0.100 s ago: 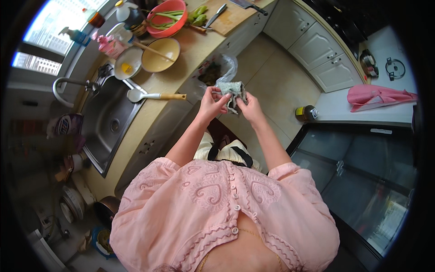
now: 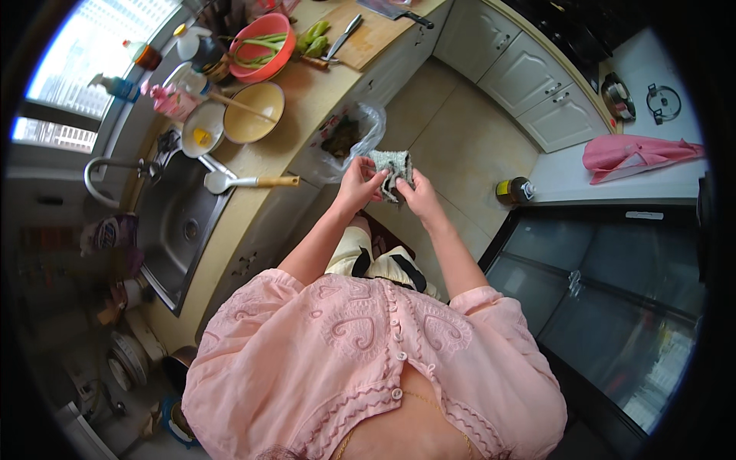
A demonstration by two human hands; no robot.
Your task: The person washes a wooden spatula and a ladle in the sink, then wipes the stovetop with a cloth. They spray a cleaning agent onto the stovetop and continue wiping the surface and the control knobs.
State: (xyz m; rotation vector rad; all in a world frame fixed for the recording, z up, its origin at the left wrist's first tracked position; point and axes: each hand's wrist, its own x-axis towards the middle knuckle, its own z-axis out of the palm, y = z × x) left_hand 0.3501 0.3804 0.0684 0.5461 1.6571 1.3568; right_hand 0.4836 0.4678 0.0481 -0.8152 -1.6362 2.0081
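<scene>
A small grey-green dishcloth (image 2: 392, 162), folded and rumpled, is held up in front of my body. My left hand (image 2: 359, 185) pinches its left side, thumb laid across the front. On the other side my right hand (image 2: 418, 193) grips the cloth's right edge, thumb also in front. Some fingers of both hands are hidden behind the fabric. Just beyond my left hand hangs a clear plastic bag (image 2: 373, 120) with dark scraps inside, against the counter front.
Left of me runs a counter with a steel sink (image 2: 178, 230), a spatula (image 2: 253, 182) across its edge, a yellow bowl (image 2: 257, 107), a red basin (image 2: 264, 65) of green vegetables and a cleaver (image 2: 395, 11). At right stand a dark bottle (image 2: 514, 191) and a glass-fronted cabinet (image 2: 606, 291).
The cloth has turned slightly between my fingers, its folds spreading a little. The whole view has shifted slightly, with the counter things now farther left.
</scene>
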